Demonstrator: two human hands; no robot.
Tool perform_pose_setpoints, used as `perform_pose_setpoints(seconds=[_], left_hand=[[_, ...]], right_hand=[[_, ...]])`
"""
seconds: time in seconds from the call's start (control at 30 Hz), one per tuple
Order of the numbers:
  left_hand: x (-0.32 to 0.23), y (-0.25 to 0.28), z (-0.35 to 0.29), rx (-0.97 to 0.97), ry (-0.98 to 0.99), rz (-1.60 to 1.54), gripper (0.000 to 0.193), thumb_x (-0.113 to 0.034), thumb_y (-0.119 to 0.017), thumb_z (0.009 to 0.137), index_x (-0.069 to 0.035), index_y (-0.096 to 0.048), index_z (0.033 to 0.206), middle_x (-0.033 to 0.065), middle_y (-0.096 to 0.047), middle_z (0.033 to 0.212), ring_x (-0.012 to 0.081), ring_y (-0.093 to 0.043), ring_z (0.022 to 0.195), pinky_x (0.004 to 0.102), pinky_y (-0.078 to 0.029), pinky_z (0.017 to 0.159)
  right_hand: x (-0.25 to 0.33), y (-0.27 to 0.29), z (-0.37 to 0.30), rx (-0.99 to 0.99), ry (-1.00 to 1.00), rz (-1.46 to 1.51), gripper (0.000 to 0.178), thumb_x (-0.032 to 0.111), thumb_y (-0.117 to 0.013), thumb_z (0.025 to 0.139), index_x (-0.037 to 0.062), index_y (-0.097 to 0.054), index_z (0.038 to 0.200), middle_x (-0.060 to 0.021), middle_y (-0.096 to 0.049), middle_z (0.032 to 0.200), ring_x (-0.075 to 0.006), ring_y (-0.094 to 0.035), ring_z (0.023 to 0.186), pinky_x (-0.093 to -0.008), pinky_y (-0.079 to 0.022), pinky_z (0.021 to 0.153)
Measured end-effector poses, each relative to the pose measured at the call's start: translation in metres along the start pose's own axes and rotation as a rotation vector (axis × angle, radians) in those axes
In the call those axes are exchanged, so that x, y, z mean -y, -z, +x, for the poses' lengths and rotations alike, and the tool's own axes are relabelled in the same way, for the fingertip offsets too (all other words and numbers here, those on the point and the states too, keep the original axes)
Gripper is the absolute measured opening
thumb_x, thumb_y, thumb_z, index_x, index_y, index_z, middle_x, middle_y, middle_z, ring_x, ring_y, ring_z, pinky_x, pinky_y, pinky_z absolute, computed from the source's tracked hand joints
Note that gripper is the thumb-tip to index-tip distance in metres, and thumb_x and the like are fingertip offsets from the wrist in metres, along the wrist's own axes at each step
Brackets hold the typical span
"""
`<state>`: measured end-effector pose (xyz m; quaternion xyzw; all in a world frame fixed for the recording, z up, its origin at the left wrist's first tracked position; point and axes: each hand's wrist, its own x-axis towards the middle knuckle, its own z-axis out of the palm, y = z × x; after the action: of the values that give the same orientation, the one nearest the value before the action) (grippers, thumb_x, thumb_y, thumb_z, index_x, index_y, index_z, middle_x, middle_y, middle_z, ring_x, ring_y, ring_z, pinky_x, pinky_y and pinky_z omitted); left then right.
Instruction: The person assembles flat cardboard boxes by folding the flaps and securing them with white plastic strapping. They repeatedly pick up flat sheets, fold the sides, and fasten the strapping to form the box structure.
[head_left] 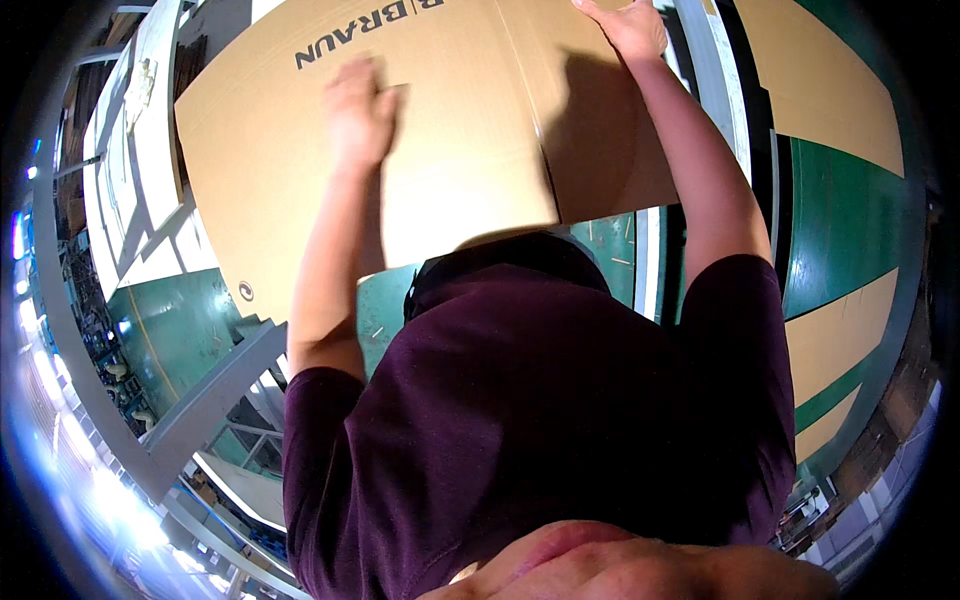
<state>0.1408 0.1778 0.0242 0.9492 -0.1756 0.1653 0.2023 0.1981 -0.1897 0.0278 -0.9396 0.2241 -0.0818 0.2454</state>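
Green surface [845, 220] shows toward 3 o'clock. On my remote feed, the cardboard sheet [460, 130] spans 10 to 1, its long axis unclear past the frame. The left hand [362, 115], nearer its middle at 11, is blurred over it, fingers close together; the right hand [635, 30] meets its 1 o'clock side, grip untellable. I can make out no container's contents.

Head: left fisheye of a worn pair, picture upright
Facing: down — past the shirt [540, 400] toward the cardboard [450, 150]
Near: shirt, large across the lower middle
Farther: left hand [362, 115] and right hand [632, 32], high in view
Rim: bent edges, black corners — very wide lens
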Motion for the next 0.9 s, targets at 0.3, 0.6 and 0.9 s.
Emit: perform_pose_setpoints(seconds=[0.3, 0.6, 0.9], left_hand=[[-0.138, -0.045, -0.047, 0.330, -0.173, -0.069, 0.054, -0.041, -0.049, 0.091, -0.006, -0.049, 0.133, 0.0086, -0.039, 0.145, 0.0275, -0.027, 0.139, 0.0475, -0.014, 0.115], [-0.164, 0.010, -0.114, 0.568, -0.174, -0.748, 0.021, -0.016, -0.064, 0.084, -0.005, -0.068, 0.101, 0.0112, -0.065, 0.112, 0.0263, -0.056, 0.114, 0.0419, -0.041, 0.100], [-0.179, 0.021, -0.090, 0.301, -0.418, -0.105, 0.042, -0.028, -0.077, 0.063, -0.008, -0.064, 0.097, 0.0052, -0.059, 0.104, 0.0223, -0.054, 0.099, 0.0352, -0.044, 0.085]], right_hand=[[-0.019, -0.024, 0.000, -0.148, 0.176, 0.194, 0.087, 0.062, -0.078, 0.053, -0.0022, -0.060, 0.110, -0.0238, -0.065, 0.098, -0.0349, -0.063, 0.093, -0.0436, -0.050, 0.080], [-0.002, -0.006, -0.013, -0.194, 0.085, 0.198, 0.093, 0.050, -0.083, 0.054, -0.0016, -0.050, 0.124, -0.0235, -0.059, 0.114, -0.0356, -0.056, 0.109, -0.0415, -0.045, 0.094], [-0.009, -0.003, -0.020, -0.224, 0.320, 0.262, 0.084, 0.039, -0.083, 0.060, -0.0007, -0.048, 0.126, -0.0231, -0.056, 0.120, -0.0371, -0.053, 0.112, -0.0435, -0.042, 0.095]])
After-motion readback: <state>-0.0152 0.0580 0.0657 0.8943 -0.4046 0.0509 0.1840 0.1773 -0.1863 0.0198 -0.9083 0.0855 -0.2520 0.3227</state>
